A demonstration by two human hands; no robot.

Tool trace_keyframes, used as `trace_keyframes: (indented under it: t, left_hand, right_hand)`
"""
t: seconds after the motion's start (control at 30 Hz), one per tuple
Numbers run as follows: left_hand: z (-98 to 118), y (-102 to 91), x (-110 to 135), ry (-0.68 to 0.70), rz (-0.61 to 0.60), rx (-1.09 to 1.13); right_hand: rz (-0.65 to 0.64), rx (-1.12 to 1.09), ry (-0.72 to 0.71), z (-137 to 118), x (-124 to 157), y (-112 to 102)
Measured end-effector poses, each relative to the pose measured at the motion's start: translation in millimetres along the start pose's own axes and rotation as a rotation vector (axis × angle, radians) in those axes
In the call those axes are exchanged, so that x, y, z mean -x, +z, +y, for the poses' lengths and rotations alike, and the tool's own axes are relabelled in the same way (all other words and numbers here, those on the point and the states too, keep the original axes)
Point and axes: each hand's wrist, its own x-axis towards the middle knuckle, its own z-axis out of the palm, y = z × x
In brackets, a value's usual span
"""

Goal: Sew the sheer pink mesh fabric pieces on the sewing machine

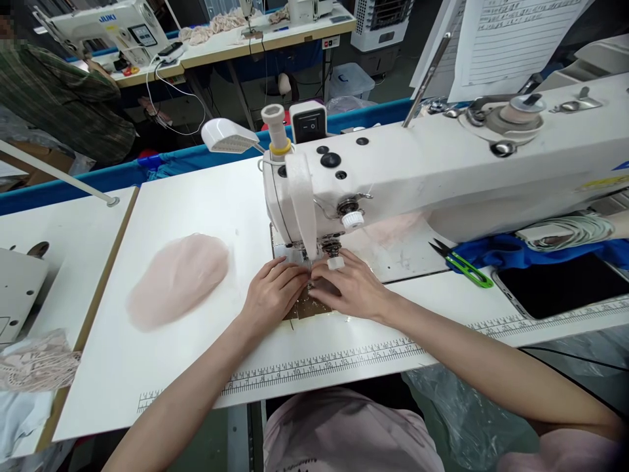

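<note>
My left hand (276, 292) rests at the left of the needle area of a white sewing machine (417, 164), its fingers bent and close together. My right hand (351, 285) is on the other side, thumb and fingertips drawn together in a pinch under the machine head. The fingertips of both hands almost meet at the needle. Whatever they grip there is too small or hidden to make out. Below the fingers lies a brownish plate (314, 305) with bright specks. Left of my hands, a pile of sheer pale pink fabric (179, 282) lies on the white table (236, 196).
Green-handled thread snips (462, 263) and a phone (565, 283) lie to the right, beside blue cloth (484, 251). A printed ruler (344, 357) runs along the front edge. Lace trim (39, 364) sits at far left. Across the blue cloth barrier, a person's plaid sleeve (63, 98) shows.
</note>
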Motion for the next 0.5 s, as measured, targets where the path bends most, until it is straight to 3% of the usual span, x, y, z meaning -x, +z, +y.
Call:
trace_keyframes:
  t: [0.2, 0.5]
  left_hand:
    - [1.7, -0.1, 0.3, -0.004, 0.017, 0.013]
    - [-4.3, 3.2, 9.2, -0.011, -0.097, -0.068]
  right_hand:
    - [0.064, 0.079, -0.066, -1.8, -0.8, -0.7]
    - [0.127, 0.144, -0.214, -2.8, 1.3, -1.1]
